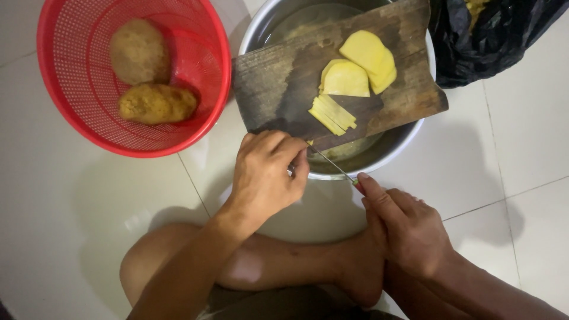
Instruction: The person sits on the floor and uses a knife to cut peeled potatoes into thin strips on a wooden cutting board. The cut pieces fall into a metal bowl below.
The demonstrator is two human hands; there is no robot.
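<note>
Bare knees and a folded leg (278,266) are filling the bottom of the view, with the person sitting on a pale tiled floor (71,207). Both hands are reaching forward, a little apart from each other.

Left hand (267,175) is curling closed at the near edge of a dark wooden board (278,83), fingers tucked under; what it is pinching cannot be made out. Right hand (409,228) is gripping a knife (332,165), forefinger lying along the handle. Its thin blade is pointing up and left, the tip ending just beside the left hand's fingers at the board's edge.

That board is lying across the rim of a steel bowl (403,151), covering most of the opening. On it, thin yellow sticks (332,114) of cut potato are lying near the front edge, close to the blade tip. Behind them, two peeled halves (358,68) are resting cut side down, one overlapping the other.

To the left, touching the bowl's side, a red mesh basket (65,101) is holding two unpeeled brown potatoes (148,77), one round, one long.

At the top right corner, a black plastic bag (492,41) is sitting against the bowl, with yellowish scraps showing in its mouth.
</note>
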